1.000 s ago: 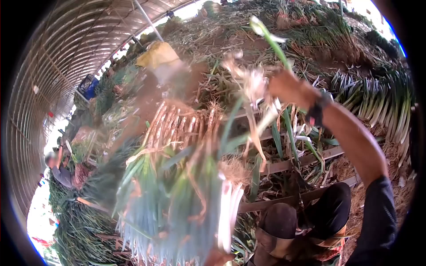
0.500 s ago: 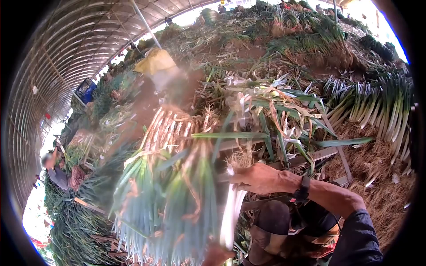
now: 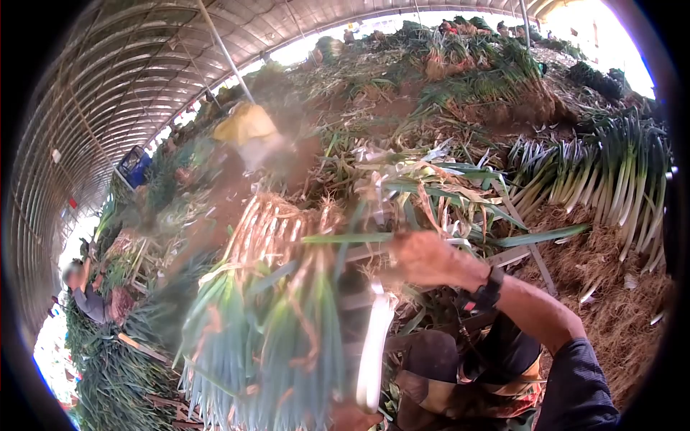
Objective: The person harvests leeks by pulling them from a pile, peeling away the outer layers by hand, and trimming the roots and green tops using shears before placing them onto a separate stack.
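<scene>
Leek (image 3: 374,355) shows its white stalk at the lower centre of the frame; your left hand (image 3: 352,416) is beside its lower end, at the bottom edge, and one cannot tell whether it is closed; your right hand (image 3: 422,258), blurred, is near its root end, right of centre, with the fingers bent, but whether they grip something one cannot tell; left of centre, a row of green leeks (image 3: 280,337) lies with roots toward the top; more leeks (image 3: 611,169) are at the right edge.
</scene>
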The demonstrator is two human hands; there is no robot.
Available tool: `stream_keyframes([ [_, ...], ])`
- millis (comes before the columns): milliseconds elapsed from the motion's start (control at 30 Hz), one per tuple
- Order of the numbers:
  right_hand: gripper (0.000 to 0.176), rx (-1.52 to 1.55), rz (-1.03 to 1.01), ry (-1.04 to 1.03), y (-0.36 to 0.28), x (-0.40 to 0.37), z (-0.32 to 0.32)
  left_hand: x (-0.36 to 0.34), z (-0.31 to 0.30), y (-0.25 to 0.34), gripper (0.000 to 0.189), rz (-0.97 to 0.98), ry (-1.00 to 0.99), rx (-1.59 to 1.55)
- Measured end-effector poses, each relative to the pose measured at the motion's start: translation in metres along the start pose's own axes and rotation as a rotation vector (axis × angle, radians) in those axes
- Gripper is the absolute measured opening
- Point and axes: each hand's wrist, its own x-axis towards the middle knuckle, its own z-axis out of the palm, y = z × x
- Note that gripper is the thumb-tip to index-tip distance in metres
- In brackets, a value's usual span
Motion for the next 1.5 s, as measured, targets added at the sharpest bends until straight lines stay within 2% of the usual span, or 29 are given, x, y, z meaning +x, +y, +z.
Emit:
stream_keyframes([
  [33, 0.042, -0.035, -0.073, -0.136, -0.015, -0.003, -0.009, -0.002, -0.001, -0.004, 0.033, 0.021, -0.004, 0.016],
  [100, 0.032, 0.179, -0.210, 0.209, -0.008, -0.001, 0.047, -0.014, -0.009, -0.029, 0.033, 0.129, -0.030, 0.157],
  [133, 0.028, 0.064, -0.249, 0.269, -0.007, 0.002, 0.060, -0.022, -0.015, -0.050, 0.033, 0.236, -0.037, 0.417],
  [167, 0.024, -0.052, -0.290, 0.325, -0.008, 0.005, 0.067, -0.018, -0.007, -0.022, 0.033, 0.280, 0.055, 1.033],
  [200, 0.020, -0.167, -0.329, 0.376, -0.007, 0.005, 0.074, -0.010, 0.002, 0.006, 0.032, 0.050, 0.005, 1.011],
  [267, 0.013, -0.222, -0.218, 0.261, -0.004, 0.004, 0.072, 0.003, 0.041, 0.082, 0.032, -0.206, 0.165, 0.138],
  [300, 0.009, -0.254, -0.167, 0.205, 0.002, 0.006, 0.066, 0.005, 0.050, 0.097, 0.032, -0.316, 0.241, -0.304],
  [333, 0.008, -0.344, -0.151, 0.209, 0.013, 0.007, 0.052, 0.002, 0.029, 0.053, 0.031, -0.193, 0.124, -0.380],
  [367, 0.010, -0.351, -0.058, 0.285, 0.045, 0.010, 0.050, 0.001, 0.019, 0.040, 0.031, -0.091, 0.029, -0.420],
  [400, 0.016, -0.309, 0.280, -0.034, 0.048, 0.020, 0.007, 0.001, 0.009, 0.033, 0.030, 0.008, -0.071, -0.455],
  [433, 0.026, -0.370, 0.409, 0.120, 0.067, 0.015, 0.000, -0.003, 0.000, 0.025, 0.029, 0.101, -0.171, -0.488],
  [467, 0.027, -0.058, 0.519, 0.312, 0.078, 0.011, -0.015, -0.015, -0.008, 0.008, 0.029, 0.127, -0.141, -0.573],
  [500, 0.034, -0.074, 0.391, 0.414, 0.089, 0.004, -0.016, -0.010, -0.007, 0.021, 0.034, -0.066, -0.054, -0.373],
  [533, 0.041, -0.102, 0.261, 0.509, 0.100, -0.004, -0.018, 0.008, 0.000, 0.056, 0.046, -0.257, 0.033, -0.169],
  [567, 0.047, -0.242, 0.070, 0.691, 0.104, -0.011, -0.010, 0.025, 0.008, 0.090, 0.061, -0.448, 0.120, 0.037],
  [600, 0.060, -0.162, 0.232, 0.448, 0.107, -0.013, 0.011, 0.030, 0.009, 0.108, 0.077, -0.641, 0.206, 0.249],
  [633, 0.062, -0.084, 0.325, 0.130, 0.084, -0.022, -0.006, 0.027, 0.009, 0.111, 0.076, -0.644, 0.208, 0.294],
  [733, 0.063, 0.017, 0.221, 0.028, 0.055, -0.038, 0.023, 0.018, -0.012, 0.103, 0.074, -0.355, 0.110, 0.099],
  [767, 0.057, 0.058, 0.053, 0.175, 0.048, -0.047, 0.037, 0.016, -0.019, 0.103, 0.073, -0.302, 0.092, 0.045],
  [833, 0.049, 0.212, 0.082, -0.052, 0.034, -0.051, 0.052, 0.016, -0.031, 0.109, 0.072, -0.249, 0.091, -0.003],
  [967, 0.048, 0.307, 0.017, -0.213, -0.006, -0.063, 0.059, 0.021, -0.043, 0.129, 0.069, -0.184, 0.139, -0.034],
  [1133, 0.052, 0.470, -0.267, -0.080, -0.041, -0.081, 0.082, 0.047, -0.045, 0.155, 0.066, -0.118, 0.290, -0.030],
  [1167, 0.054, 0.554, -0.286, -0.140, -0.050, -0.082, 0.083, 0.054, -0.033, 0.179, 0.061, -0.187, 0.339, -0.017],
  [1267, 0.061, 0.759, -0.336, -0.259, -0.083, -0.082, 0.068, 0.074, -0.019, 0.200, 0.052, -0.001, 0.474, 0.094],
  [1367, 0.062, 0.702, -0.447, -0.085, -0.101, -0.082, 0.087, 0.089, -0.018, 0.219, 0.046, -0.013, 0.514, 0.092],
  [1400, 0.053, 0.718, -0.410, 0.020, -0.111, -0.080, 0.095, 0.096, -0.027, 0.217, 0.045, -0.028, 0.529, -0.010],
  [1433, 0.054, 0.708, -0.439, 0.049, -0.117, -0.080, 0.093, 0.102, -0.036, 0.216, 0.043, -0.042, 0.547, -0.113],
  [1500, 0.056, 0.685, -0.496, 0.106, -0.124, -0.078, 0.086, 0.104, -0.013, 0.252, 0.043, -0.035, 0.621, 0.218],
])
